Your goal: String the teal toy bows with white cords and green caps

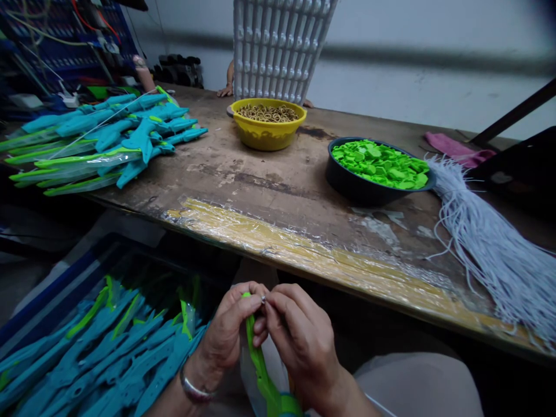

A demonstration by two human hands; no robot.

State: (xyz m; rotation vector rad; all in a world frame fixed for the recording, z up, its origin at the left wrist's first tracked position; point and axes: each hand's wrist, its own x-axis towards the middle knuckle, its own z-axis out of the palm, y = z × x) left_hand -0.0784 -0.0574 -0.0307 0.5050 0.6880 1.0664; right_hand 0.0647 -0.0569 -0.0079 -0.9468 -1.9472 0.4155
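At the table's front edge, my left hand (232,324) grips the tip of a lime-green and teal plastic piece (259,368) with a clear panel. The piece hangs down towards my lap, its lower end out of frame. My right hand (304,341) is closed in a pinch against my left fingertips, at a tiny whitish bit that looks like the end of a white string (379,404). More of that string shows below my right wrist. My fingers hide most of the tip.
A blue crate (32,315) of similar pieces stands at lower left; more are piled (108,136) on the table (260,179). A yellow bowl (264,134) holds brass-coloured rings, a dark bowl (365,188) green bits. White strings (490,243) lie right. Another person's hand (226,90) rests behind.
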